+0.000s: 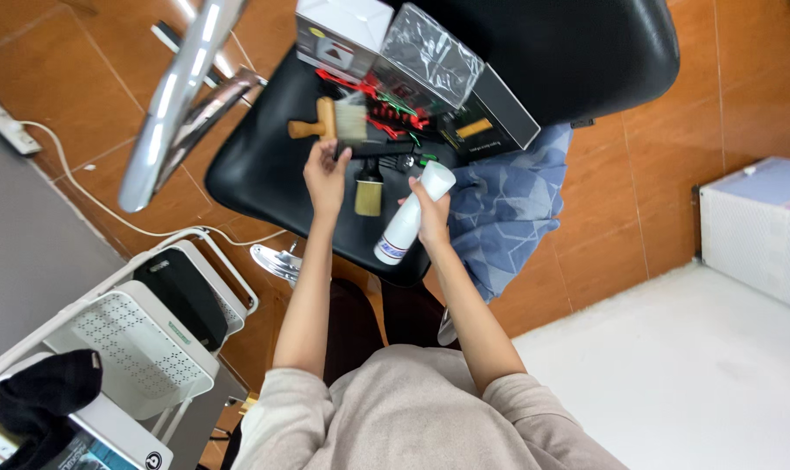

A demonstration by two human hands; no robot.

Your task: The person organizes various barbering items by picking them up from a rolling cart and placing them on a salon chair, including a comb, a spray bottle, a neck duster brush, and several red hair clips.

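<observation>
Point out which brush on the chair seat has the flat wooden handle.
The wide brush with pale bristles, above the left hand; the other brush is round, with a black top.
</observation>
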